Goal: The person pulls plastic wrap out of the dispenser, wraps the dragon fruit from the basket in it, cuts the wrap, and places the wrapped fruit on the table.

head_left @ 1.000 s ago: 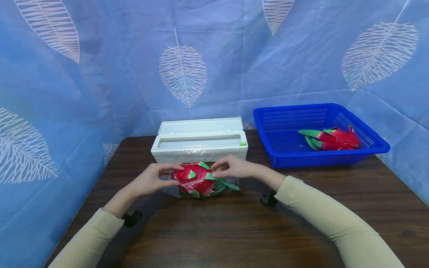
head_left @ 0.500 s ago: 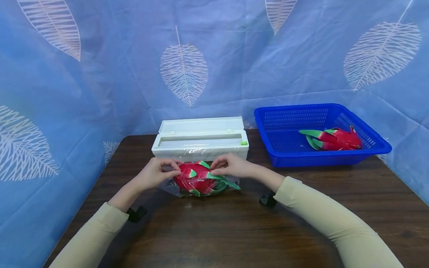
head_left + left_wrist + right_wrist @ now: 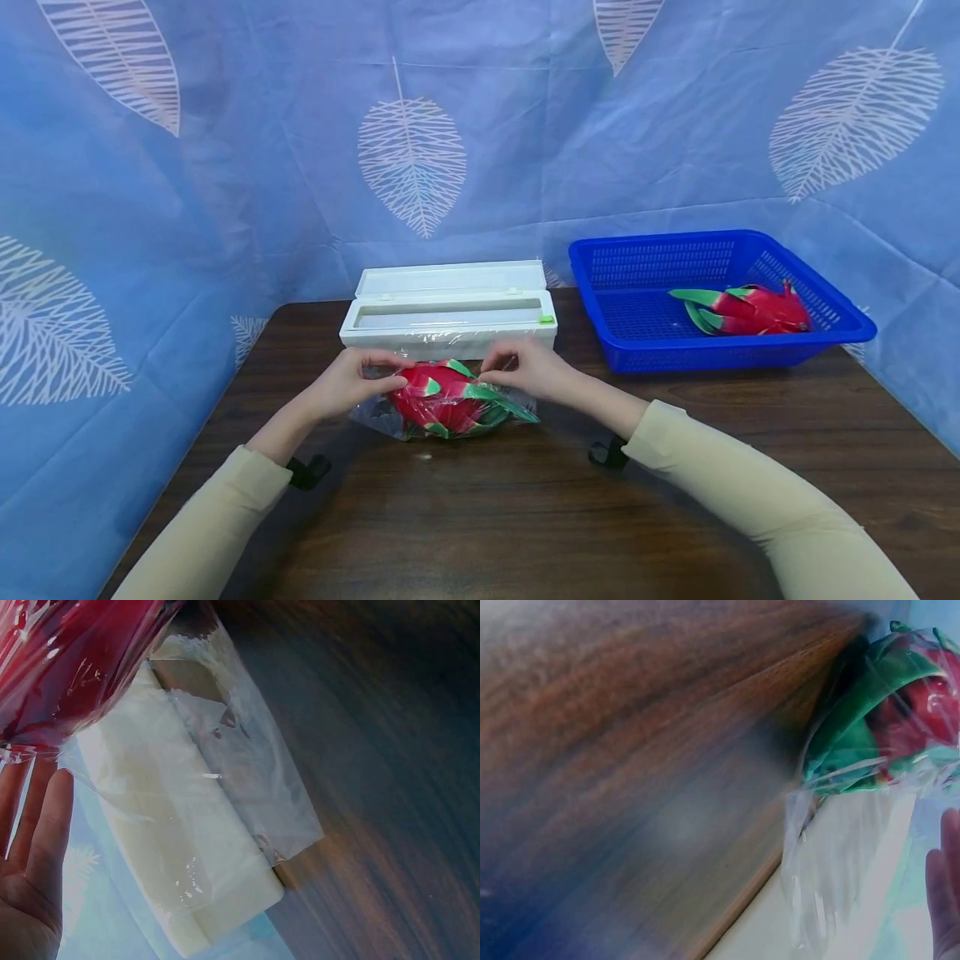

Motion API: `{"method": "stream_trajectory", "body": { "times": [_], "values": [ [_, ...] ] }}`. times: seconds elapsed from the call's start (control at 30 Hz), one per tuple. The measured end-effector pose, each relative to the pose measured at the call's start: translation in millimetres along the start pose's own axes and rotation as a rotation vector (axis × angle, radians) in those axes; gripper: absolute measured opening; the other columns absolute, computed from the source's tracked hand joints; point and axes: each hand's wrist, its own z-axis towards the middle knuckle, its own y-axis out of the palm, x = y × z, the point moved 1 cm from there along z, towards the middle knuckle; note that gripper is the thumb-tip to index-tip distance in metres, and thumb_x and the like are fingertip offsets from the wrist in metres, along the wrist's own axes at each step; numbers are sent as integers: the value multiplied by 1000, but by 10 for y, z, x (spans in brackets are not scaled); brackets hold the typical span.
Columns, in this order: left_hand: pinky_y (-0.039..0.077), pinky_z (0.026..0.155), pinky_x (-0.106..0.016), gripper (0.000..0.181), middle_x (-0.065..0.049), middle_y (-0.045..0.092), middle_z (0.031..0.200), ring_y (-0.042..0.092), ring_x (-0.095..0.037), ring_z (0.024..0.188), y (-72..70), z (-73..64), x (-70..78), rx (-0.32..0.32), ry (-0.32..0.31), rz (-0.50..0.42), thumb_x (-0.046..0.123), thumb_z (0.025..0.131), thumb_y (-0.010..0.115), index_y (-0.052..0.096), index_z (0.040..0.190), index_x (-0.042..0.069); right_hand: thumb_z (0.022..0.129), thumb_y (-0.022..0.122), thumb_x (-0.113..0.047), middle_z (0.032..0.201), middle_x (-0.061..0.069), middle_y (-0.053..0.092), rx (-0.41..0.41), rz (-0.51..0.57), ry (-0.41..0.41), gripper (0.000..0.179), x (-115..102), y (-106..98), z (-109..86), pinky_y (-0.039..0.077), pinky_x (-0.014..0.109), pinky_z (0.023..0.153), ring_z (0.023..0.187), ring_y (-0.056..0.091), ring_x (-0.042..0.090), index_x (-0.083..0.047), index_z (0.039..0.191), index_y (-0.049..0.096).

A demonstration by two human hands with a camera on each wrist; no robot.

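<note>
A dragon fruit (image 3: 442, 400) with green-tipped scales lies lengthwise on the table, under clear plastic film. The film (image 3: 277, 795) stretches past the fruit towards the white dispenser box and lies over the box's front. My left hand (image 3: 348, 383) touches the fruit's left end, thumb and fingers slightly apart. In the left wrist view its fingers (image 3: 52, 817) are straight, just below the wrapped fruit. Over the fruit's leafy right end, my right hand (image 3: 528, 369) pinches the film with thumb and forefinger; some blur covers it. The right wrist view shows only fingers (image 3: 943, 881) at the edge.
Behind the fruit stands the white film dispenser box (image 3: 450, 342), its lid (image 3: 450, 279) raised and a green slider (image 3: 546, 320) at its right. A blue basket (image 3: 720, 360) at the back right holds another dragon fruit (image 3: 761, 312). A blue leaf-patterned cloth (image 3: 480, 167) hangs behind.
My left hand has drawn its thumb inward and shifted slightly up along the fruit's left end. My right hand has risen a little off the green leaves. The fruit has barely moved.
</note>
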Motion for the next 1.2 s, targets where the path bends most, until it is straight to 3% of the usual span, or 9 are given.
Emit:
{"method": "stream_trajectory", "body": {
  "times": [0.23, 0.47, 0.6, 0.63, 0.77, 0.83, 0.9, 1.07, 1.2],
  "values": [
    [56, 78, -34, 31, -13, 67, 116, 61, -28, 103, -15, 28, -17, -5, -48, -43, 12, 90, 71, 68, 119, 2, 82, 79, -27, 100, -2, 71, -104, -131, -69, 29, -109, 49, -72, 54, 22, 75, 88, 66, 8, -11, 106, 73],
    [55, 81, -33, 35, -14, 65, 120, 61, -29, 108, -16, 64, -38, -61, -21, -30, 13, 92, 69, 65, 125, 3, 79, 82, -25, 107, 0, 70, -92, -299, -87, 33, -94, 118, -69, 52, 23, 72, 86, 64, 10, -12, 108, 74],
    [55, 83, -35, 37, -15, 62, 124, 58, -31, 112, -6, 71, -46, -77, -13, -25, 13, 93, 66, 62, 128, 1, 82, 80, -24, 111, 3, 71, -108, -282, -60, 35, -61, 119, -70, 54, 23, 76, 94, 66, 10, -10, 113, 74],
    [55, 83, -35, 36, -15, 62, 124, 58, -31, 112, -6, 72, -48, -75, -14, -22, 13, 93, 66, 62, 128, 2, 83, 79, -24, 111, 5, 71, -116, -268, -58, 35, -54, 114, -69, 54, 23, 72, 87, 67, 8, -9, 115, 73],
    [55, 83, -36, 35, -12, 64, 122, 60, -27, 107, -6, 90, -44, -66, -19, 7, 19, 95, 65, 64, 127, 5, 88, 74, -22, 81, 5, 73, -147, -248, -83, 35, -13, 81, -48, 44, 18, 50, 50, 43, 0, -7, 119, 70],
    [54, 82, -36, 36, -11, 64, 121, 60, -26, 104, -8, 108, -47, -63, -35, 23, 23, 96, 64, 64, 127, 6, 90, 71, -23, 60, 0, 63, -157, -260, -86, 35, 11, 59, -30, 34, 20, 44, 44, 25, 3, -7, 121, 69],
    [54, 82, -36, 37, -10, 65, 120, 60, -25, 102, -9, 132, -49, -68, -56, 24, 28, 97, 62, 64, 128, 8, 92, 69, -23, 48, -6, 49, -168, -261, -74, 35, 38, 39, -6, 31, 19, 43, 42, 22, 2, -7, 123, 68],
    [55, 75, -36, 39, -9, 66, 113, 60, -26, 90, -16, 213, -84, -80, -121, 2, 33, 99, 57, 63, 128, 8, 96, 63, -22, 48, -7, 44, -196, -211, -23, 35, 80, -17, 66, 31, 22, 44, 42, 25, 4, -3, 125, 65],
    [55, 74, -35, 39, -10, 66, 113, 60, -24, 95, -31, 288, -120, -78, -132, 10, 32, 101, 54, 62, 129, 5, 98, 60, -19, 54, -3, 51, -196, -191, 13, 33, 111, -61, 145, 32, 23, 47, 44, 27, 6, -1, 125, 65]
  ]
}}
